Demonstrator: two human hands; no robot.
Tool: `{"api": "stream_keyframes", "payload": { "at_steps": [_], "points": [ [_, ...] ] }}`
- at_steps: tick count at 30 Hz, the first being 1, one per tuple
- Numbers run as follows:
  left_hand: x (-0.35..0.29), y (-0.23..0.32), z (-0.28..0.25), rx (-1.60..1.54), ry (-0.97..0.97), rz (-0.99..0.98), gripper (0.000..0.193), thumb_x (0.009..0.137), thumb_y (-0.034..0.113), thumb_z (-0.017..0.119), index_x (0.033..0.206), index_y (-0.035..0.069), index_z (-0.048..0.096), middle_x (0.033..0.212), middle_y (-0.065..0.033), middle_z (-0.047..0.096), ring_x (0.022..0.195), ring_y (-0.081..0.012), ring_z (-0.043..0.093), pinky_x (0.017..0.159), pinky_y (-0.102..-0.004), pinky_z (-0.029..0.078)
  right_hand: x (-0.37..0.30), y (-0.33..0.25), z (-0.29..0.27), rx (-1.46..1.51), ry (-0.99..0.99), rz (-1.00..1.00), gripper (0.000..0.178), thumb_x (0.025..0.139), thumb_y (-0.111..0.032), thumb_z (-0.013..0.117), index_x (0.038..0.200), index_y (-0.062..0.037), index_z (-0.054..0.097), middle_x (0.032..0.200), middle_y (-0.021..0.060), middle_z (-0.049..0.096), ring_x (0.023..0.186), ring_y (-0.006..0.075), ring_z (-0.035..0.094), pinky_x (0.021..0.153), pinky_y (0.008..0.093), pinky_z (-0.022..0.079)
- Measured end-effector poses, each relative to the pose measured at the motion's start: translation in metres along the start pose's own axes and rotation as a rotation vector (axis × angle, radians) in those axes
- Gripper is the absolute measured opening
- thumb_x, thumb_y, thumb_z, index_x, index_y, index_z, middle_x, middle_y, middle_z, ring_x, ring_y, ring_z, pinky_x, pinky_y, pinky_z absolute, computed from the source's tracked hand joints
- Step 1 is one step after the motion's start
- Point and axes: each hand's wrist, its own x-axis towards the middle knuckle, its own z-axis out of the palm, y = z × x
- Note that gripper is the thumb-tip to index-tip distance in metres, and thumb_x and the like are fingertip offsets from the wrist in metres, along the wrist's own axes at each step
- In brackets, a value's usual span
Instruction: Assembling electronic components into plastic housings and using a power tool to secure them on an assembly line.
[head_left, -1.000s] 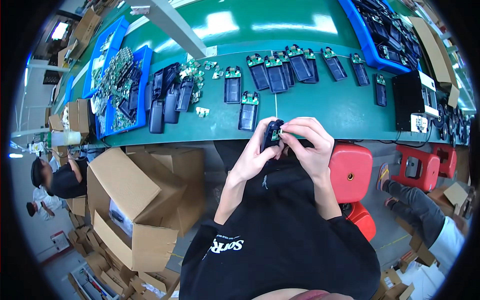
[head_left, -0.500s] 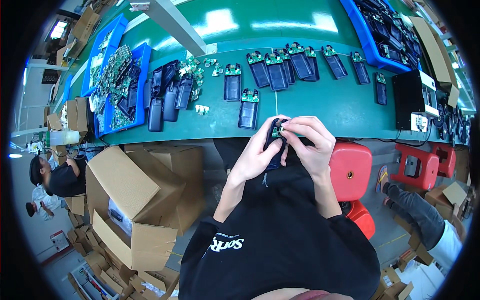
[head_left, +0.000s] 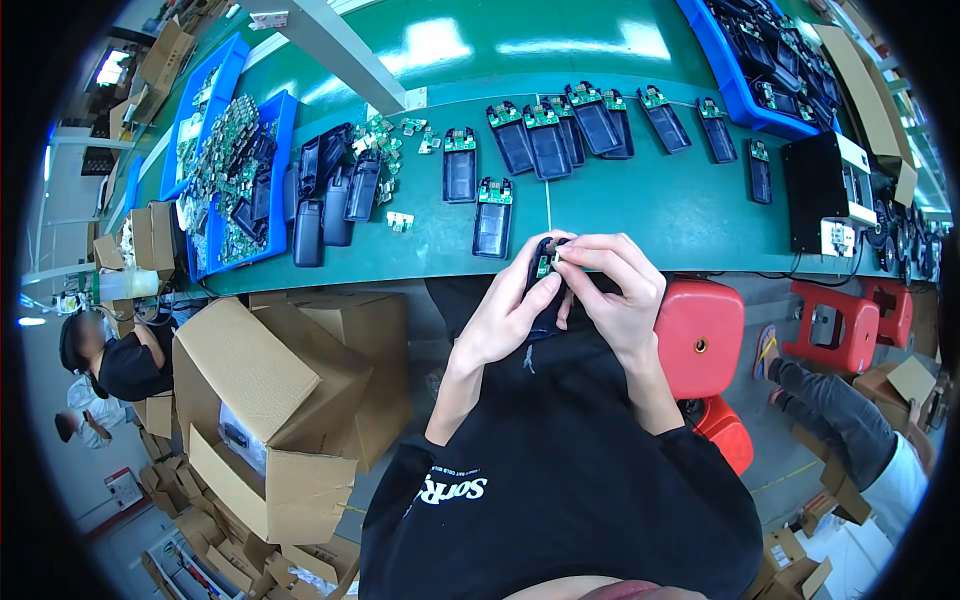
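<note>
Head: my left hand [head_left: 503, 313] is clamping an oblong black plastic casing [head_left: 545, 320], probably light, at its sides; my right hand [head_left: 622, 288] is pinching its top.

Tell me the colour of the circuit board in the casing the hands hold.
Green: the circuit board shows best in the head view.

Green bench [head_left: 660, 225], dark casings [head_left: 548, 156], seemingly circuit boards [head_left: 400, 221]

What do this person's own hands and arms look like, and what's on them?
Both the left hand and right hand are bare, without gloves. No watch or bracelet shows on the wrists. The forearms are uncovered up to black sleeves belonging to a black top with white print.
</note>
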Motion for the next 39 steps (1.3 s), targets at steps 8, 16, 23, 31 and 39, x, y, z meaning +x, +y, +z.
{"api": "stream_keyframes", "payload": {
  "at_steps": [8, 16, 23, 31, 39],
  "points": [
    [0.0, 0.003, 0.003, 0.164, 0.065, 0.048, 0.038, 0.104, 0.02, 0.038, 0.135, -0.002, 0.042, 0.094, -0.0125, 0.063, 0.072, -0.0149, 0.059, 0.071, -0.0284, 0.049, 0.001, -0.003, -0.006, 0.058, -0.053, 0.033, 0.019, 0.071, 0.006, 0.079, 0.087, 0.0004, 0.072, 0.092, 0.0098, 0.07, 0.084, 0.0179, 0.068, 0.072, 0.0269, 0.055],
    [0.003, 0.001, -0.001, 0.214, 0.042, 0.088, 0.037, 0.106, 0.019, 0.035, 0.137, 0.0, 0.041, 0.093, -0.0117, 0.063, 0.072, -0.0149, 0.061, 0.07, -0.0271, 0.05, 0.004, 0.003, -0.004, 0.23, -0.084, 0.146, 0.029, 0.081, 0.006, 0.07, 0.11, 0.0006, 0.067, 0.109, 0.0111, 0.066, 0.091, 0.0155, 0.067, 0.074, 0.0253, 0.054],
    [0.006, -0.009, 0.001, -0.114, 0.164, 0.07, 0.04, 0.107, 0.022, 0.033, 0.14, 0.001, 0.039, 0.098, -0.0097, 0.062, 0.074, -0.014, 0.062, 0.072, -0.0253, 0.051, -0.002, 0.007, -0.005, 0.781, -0.254, 0.547, 0.047, 0.092, 0.004, 0.058, 0.138, 0.0009, 0.05, 0.108, 0.0069, 0.059, 0.082, 0.0087, 0.06, 0.065, 0.0209, 0.051],
    [0.006, -0.023, 0.002, -0.2, 0.231, 0.079, 0.044, 0.107, 0.025, 0.033, 0.141, -0.003, 0.039, 0.098, -0.0097, 0.061, 0.075, -0.0135, 0.062, 0.071, -0.0258, 0.052, -0.002, 0.007, -0.005, 0.666, -0.309, 0.569, 0.047, 0.094, 0.003, 0.057, 0.14, 0.0028, 0.048, 0.097, 0.0061, 0.061, 0.067, 0.0057, 0.053, 0.057, 0.0189, 0.047],
    [0.008, -0.037, 0.006, -0.105, 0.211, 0.104, 0.045, 0.108, 0.027, 0.034, 0.141, -0.003, 0.04, 0.098, -0.0094, 0.06, 0.074, -0.0117, 0.061, 0.069, -0.0245, 0.051, -0.017, 0.021, -0.002, 0.666, -0.248, 0.595, 0.046, 0.093, 0.003, 0.06, 0.137, 0.003, 0.05, 0.095, 0.0057, 0.061, 0.068, 0.0058, 0.055, 0.055, 0.0193, 0.047]
  ]
}}
